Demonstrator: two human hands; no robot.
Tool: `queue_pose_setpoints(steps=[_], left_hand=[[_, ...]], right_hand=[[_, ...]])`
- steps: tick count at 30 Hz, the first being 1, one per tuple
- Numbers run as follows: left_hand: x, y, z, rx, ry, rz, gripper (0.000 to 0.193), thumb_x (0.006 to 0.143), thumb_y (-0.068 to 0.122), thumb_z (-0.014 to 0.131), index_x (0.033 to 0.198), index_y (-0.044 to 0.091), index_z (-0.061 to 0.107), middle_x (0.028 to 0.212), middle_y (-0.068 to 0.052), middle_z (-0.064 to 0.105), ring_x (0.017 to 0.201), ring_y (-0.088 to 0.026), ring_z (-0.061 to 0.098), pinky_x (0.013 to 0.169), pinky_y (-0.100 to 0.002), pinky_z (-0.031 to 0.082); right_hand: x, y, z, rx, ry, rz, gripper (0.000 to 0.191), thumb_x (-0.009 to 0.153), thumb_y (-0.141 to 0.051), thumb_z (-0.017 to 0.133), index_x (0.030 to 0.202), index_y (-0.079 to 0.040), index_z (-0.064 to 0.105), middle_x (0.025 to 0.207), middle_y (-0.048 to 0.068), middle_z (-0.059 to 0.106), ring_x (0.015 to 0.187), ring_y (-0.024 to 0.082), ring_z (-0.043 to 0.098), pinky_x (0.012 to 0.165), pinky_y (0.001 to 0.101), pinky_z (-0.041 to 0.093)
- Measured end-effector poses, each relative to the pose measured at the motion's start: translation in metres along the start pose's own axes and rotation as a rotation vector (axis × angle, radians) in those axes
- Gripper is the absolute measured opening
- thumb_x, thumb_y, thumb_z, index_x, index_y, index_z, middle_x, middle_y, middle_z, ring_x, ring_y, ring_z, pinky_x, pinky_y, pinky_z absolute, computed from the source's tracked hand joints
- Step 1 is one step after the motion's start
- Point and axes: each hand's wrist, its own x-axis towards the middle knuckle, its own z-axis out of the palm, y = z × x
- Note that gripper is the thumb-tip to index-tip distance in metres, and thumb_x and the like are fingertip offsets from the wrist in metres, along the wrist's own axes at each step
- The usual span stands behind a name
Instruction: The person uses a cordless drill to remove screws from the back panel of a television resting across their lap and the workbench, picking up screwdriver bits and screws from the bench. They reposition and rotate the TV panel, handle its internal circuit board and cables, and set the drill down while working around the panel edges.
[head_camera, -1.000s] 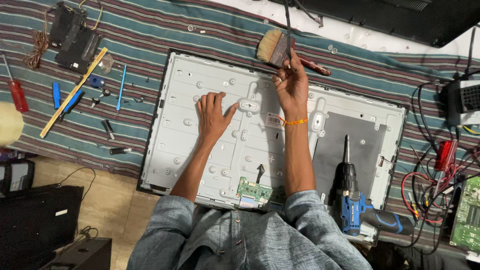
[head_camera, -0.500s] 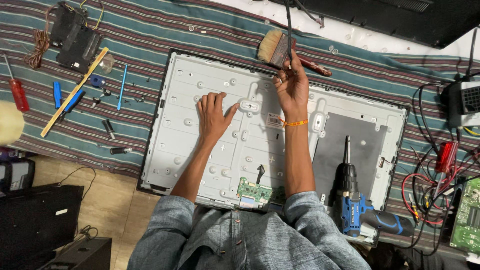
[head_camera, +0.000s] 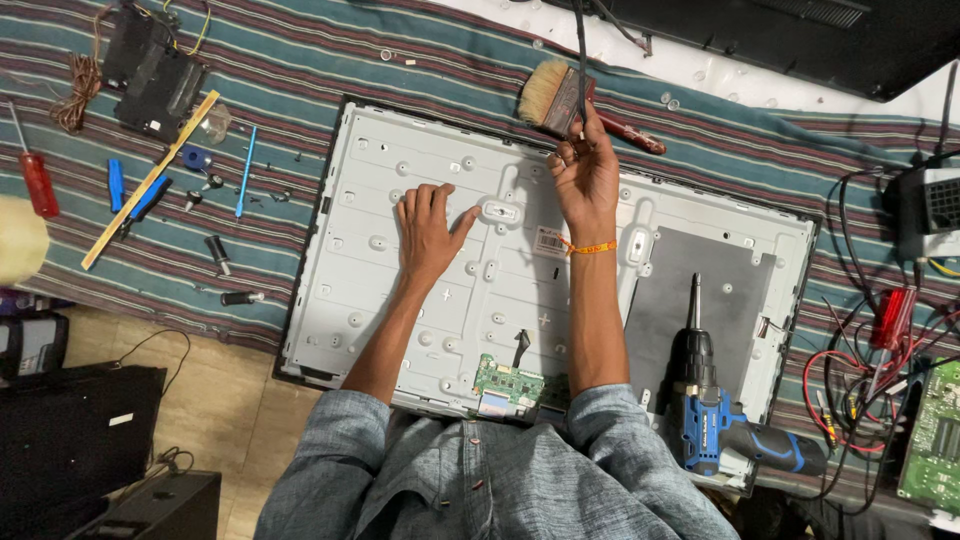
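A white metal back panel of a flat screen (head_camera: 400, 300) lies on a striped cloth. My left hand (head_camera: 430, 232) rests flat on its middle, fingers spread. At the panel's top edge my right hand (head_camera: 585, 178), with an orange band at the wrist, is closed around a thin black cable (head_camera: 580, 50) that runs up out of view. A paint brush (head_camera: 553, 93) with a red handle lies just beyond that hand, partly hidden by it. Near my body a small green circuit board (head_camera: 508, 384) sits on the panel's lower edge.
A blue and black cordless drill (head_camera: 712, 420) stands on the panel's dark grey sheet (head_camera: 700, 280) at right. Tangled wires (head_camera: 860, 375) and a green board (head_camera: 935, 430) lie far right. A red screwdriver (head_camera: 35, 180), a wooden stick (head_camera: 150, 180) and blue tools (head_camera: 243, 170) lie left.
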Motion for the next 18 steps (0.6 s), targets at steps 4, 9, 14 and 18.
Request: queue_pose_setpoints(steps=[4,9,14,18], left_hand=[[0.0008,0.0003,-0.0013,0.001,0.007,0.002,0.049,0.097,0.046,0.073,0.121,0.004,0.065,0.112,-0.006,0.058,0.105,-0.026,0.050,0.093,-0.045,0.038],[0.0006,0.0022,-0.0030,0.006,0.009,-0.006,0.049,0.097,0.045,0.073,0.122,0.004,0.065,0.112,-0.006,0.058,0.105,-0.026,0.050,0.093,-0.045,0.038],[0.0009,0.0033,-0.0050,0.006,-0.005,-0.012,0.049,0.097,0.046,0.073,0.122,0.004,0.064,0.112,-0.007,0.058,0.105,-0.026,0.050,0.093,-0.045,0.037],[0.0018,0.0039,-0.0063,0.004,-0.012,-0.016,0.049,0.097,0.046,0.073,0.122,0.004,0.064,0.112,-0.006,0.058,0.105,-0.026,0.050,0.093,-0.045,0.037]], right_hand=[[0.0002,-0.0002,0.0027,-0.013,-0.005,0.012,0.049,0.096,-0.017,0.071,0.143,-0.009,0.061,0.092,-0.001,0.070,0.073,0.011,0.059,0.069,0.0293,0.052],[0.0002,0.0005,0.0018,-0.002,-0.006,0.023,0.049,0.096,-0.016,0.070,0.144,-0.009,0.060,0.095,-0.001,0.070,0.074,0.011,0.059,0.069,0.0297,0.052],[0.0008,0.0002,-0.0004,-0.009,-0.007,0.019,0.049,0.097,-0.016,0.070,0.144,-0.009,0.060,0.094,-0.001,0.069,0.074,0.011,0.058,0.069,0.0293,0.051],[0.0014,-0.0002,-0.0007,-0.009,-0.001,0.019,0.050,0.096,-0.016,0.070,0.145,-0.009,0.060,0.095,-0.001,0.069,0.074,0.011,0.058,0.069,0.0290,0.051]])
